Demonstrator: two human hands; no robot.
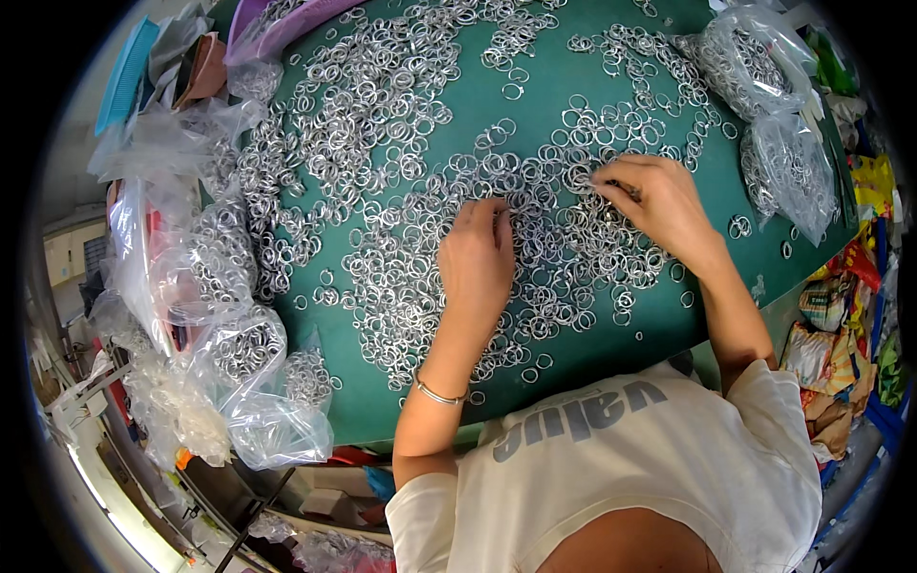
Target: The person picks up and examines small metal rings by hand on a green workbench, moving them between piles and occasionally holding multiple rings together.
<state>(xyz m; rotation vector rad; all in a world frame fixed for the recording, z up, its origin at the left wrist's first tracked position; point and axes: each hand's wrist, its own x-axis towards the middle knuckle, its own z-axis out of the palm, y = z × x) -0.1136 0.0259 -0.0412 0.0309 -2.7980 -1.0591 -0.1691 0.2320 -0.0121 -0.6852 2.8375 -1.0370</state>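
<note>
Loose silvery metal rings [411, 329] lie spread in a wide heap on a green table [611, 353]. Over the middle of this heap is my left hand [475, 253], its fingers bent down and drawn together among the rings; whatever is in them is hidden. My right hand [659, 196] reaches in farther to the right. Its thumb and forefinger close in a pinch at a few metal rings [578, 178] on the heap's upper right side, and the other fingers curl under. A bangle sits on my left wrist.
Clear plastic bags of rings [224, 253] line the left edge, and more ring bags [788, 167] stand at the far right. A purple tray [272, 29] and a blue basket [127, 76] are at the back left. Colourful packaging [826, 353] fills the space beyond the right edge.
</note>
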